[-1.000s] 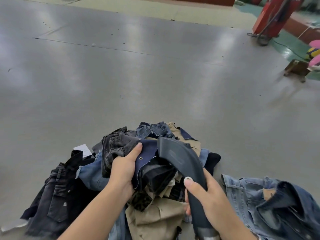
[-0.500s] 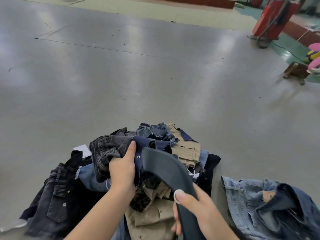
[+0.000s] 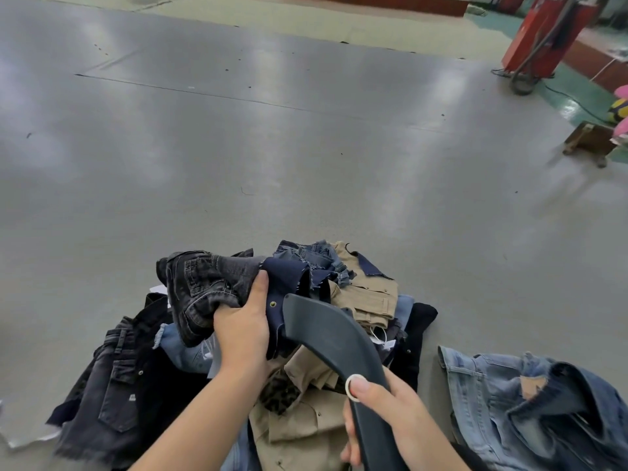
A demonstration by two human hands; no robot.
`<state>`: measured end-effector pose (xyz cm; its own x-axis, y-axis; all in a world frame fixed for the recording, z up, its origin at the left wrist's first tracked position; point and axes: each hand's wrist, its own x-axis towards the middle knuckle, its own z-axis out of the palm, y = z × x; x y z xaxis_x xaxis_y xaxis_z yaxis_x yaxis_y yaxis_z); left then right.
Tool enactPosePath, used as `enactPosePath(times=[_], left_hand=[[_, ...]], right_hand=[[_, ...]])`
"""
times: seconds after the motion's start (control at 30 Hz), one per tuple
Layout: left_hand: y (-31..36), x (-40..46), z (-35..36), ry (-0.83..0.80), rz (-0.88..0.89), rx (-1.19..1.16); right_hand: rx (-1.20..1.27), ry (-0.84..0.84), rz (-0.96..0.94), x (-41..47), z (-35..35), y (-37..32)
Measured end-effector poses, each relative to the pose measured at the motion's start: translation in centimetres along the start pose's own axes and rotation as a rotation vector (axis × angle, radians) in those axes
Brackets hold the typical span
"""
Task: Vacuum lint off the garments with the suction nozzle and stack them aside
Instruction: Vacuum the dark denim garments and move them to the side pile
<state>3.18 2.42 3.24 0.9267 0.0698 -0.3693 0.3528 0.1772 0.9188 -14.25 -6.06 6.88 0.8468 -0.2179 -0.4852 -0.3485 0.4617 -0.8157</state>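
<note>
A crumpled dark denim garment (image 3: 207,287) is gripped by the left hand (image 3: 243,329); the curved dark plastic suction nozzle (image 3: 326,338) is clasped by the right hand (image 3: 390,413). Vacuuming is judged under way; the nozzle mouth must next be drawn across the cloth.

Open grey floor (image 3: 306,164) beyond the garment heap (image 3: 367,294); denim jacket (image 3: 530,402) (crumpled) just right of it.

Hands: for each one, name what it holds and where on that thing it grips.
Left hand grips bunched dark garments; right hand the suction nozzle by its handle end.
</note>
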Motion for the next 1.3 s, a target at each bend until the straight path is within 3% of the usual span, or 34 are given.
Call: enactPosePath(times=[0.27,0.5,0.77,0.97,1.2,1.3], left_hand=[[1.3,2.0,-0.7,0.092,-0.021,-0.089],[0.3,-0.1,-0.1,-0.02,0.017,-0.033],[-0.7,-0.8,-0.4,-0.161,0.054,0.064],[-0.3,0.2,-0.2,-0.073,0.009,-0.016],[-1.7,-1.1,-0.2,-0.221,-0.034,0.022],[-1.5,-0.9,-0.4,-0.207,-0.043,0.03]], right_hand=[[-0.108,-0.009,-0.032,-0.8,0.1,0.3],[-0.022,-0.01,-0.074,0.0,-0.2,-0.7],[0.04,0.276,-0.213,0.7,-2.9,-3.2],[-0.101,0.095,-0.109,-0.5,-0.1,0.3],[-0.068,0.277,-0.189,1.9,-1.0,-2.1],[0.001,0.35,-0.221,2.0,-2.1,-3.3]])
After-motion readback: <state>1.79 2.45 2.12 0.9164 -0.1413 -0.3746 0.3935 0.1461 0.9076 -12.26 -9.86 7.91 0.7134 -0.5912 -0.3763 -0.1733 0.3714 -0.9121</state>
